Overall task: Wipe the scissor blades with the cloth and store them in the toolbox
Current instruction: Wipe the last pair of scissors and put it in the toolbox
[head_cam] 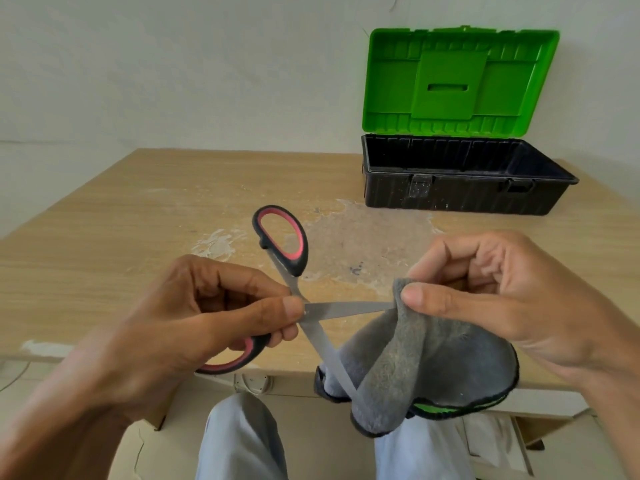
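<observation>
On the wooden desk (121,237), at its far right corner by the wall, stands the toolbox (460,199). Its black base faces the person and its green lid (457,81) is swung up and stands upright. A pale, scuffed patch (363,237) marks the middle of the desk top. Over the near edge of the desk, held in the air, hangs the grey cloth (415,368), which has a dark hem with a bit of green at its lowest fold. The scissors (343,309) are held beside it, well apart from the toolbox, with their blades spread wide in a cross. One blade points right into the cloth and the other slants down towards the person's lap. The left hand (194,317) pinches the scissors at the pivot between thumb and fingers. One black-and-red handle loop (282,237) sticks up beyond it. The right hand (502,296) pinches a fold of the cloth around the tip of the blade that points right.
</observation>
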Motion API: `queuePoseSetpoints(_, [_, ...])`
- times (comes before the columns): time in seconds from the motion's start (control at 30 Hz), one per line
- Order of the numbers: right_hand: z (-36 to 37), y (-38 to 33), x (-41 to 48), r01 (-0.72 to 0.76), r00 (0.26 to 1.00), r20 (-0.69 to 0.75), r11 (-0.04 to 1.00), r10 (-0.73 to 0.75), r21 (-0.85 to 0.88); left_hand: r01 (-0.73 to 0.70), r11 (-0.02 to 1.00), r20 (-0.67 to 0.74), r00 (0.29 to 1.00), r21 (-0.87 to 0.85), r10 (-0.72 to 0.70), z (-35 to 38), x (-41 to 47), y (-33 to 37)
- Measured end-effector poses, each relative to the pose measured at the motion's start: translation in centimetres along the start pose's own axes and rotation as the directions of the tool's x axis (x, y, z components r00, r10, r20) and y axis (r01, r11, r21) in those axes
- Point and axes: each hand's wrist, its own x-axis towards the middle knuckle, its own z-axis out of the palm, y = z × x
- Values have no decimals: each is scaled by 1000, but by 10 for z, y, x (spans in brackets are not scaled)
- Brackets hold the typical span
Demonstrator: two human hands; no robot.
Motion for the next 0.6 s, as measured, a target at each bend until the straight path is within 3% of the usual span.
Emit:
queuePoseSetpoints(0.23, [-12,0,-5,52,998,-32,998,-50,47,3,997,-9,1000,-74,-4,-3,-2,-3])
queuePoseSetpoints(0.4, [-26,1,-11,78,983,-175,984,-50,160,-11,994,-159,987,-110,-6,-15,-4,-7])
queuePoseSetpoints(0.6, [-13,1,-15,7,996,-90,978,11,207,-101,975,-279,959,-197,43,4,3,0])
